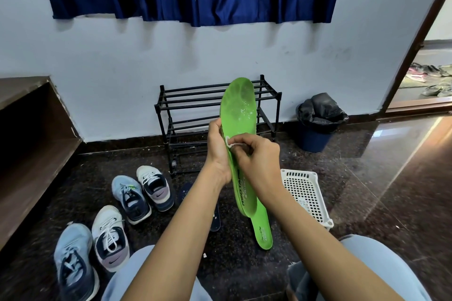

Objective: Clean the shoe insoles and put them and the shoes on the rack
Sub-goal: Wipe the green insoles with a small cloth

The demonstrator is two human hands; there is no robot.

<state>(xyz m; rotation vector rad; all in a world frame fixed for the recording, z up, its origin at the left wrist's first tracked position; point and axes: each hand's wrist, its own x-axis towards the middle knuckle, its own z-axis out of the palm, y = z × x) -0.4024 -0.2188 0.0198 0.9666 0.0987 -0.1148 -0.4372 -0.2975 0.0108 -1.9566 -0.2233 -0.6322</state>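
My left hand (218, 151) grips a long green insole (239, 110) by its left edge and holds it upright before the black shoe rack (195, 102). My right hand (259, 154) pinches a small white scrap (230, 142) against the insole's middle. White specks dot the insole's upper half. A second green insole (263, 232) lies flat on the floor below. A dark insole (215, 217) lies on the floor under my left forearm. Two pairs of sneakers, blue (130, 199) (73, 261) and white (155, 187) (110, 237), stand at the left.
A white perforated basket (305, 193) lies on the dark floor to the right. A blue bin with a black liner (318, 122) stands by the wall. A wooden step (31, 129) is at the left, a doorway with more shoes (430, 76) at the far right.
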